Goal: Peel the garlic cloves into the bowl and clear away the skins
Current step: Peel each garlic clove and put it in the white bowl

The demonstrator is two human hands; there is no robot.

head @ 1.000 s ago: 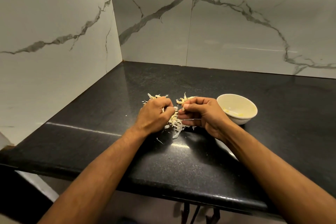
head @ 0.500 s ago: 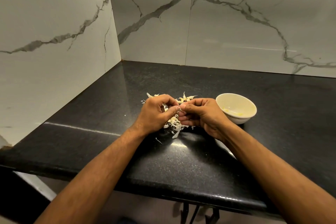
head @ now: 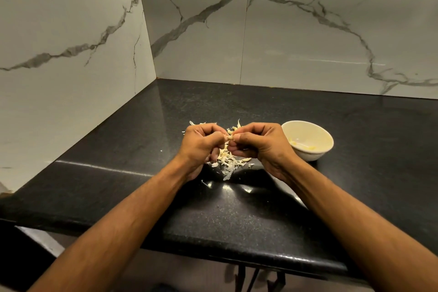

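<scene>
You hold one clove (head: 230,137) between both hands, just above the skins (head: 228,161) heaped on the counter (head: 166,111). Your left hand (head: 201,147) has its fingers curled, thumb and forefinger pinched on the clove's left end; your right hand (head: 258,143) is curled the same way, its fingertips (head: 237,136) nipping the other end. The two hands nearly touch, which looks like a grip for picking the skin loose with a nail while the other hand steadies the clove. Working right over the heap means loose skin should drop onto the pile rather than scatter. The bowl (head: 308,125) sits just beside your right hand, so a peeled clove needs only a short move across; a few pale pieces already lie inside it. Whether this clove is bare yet, you cannot tell: your fingers hide most of it. The skins are not yet cleared.
</scene>
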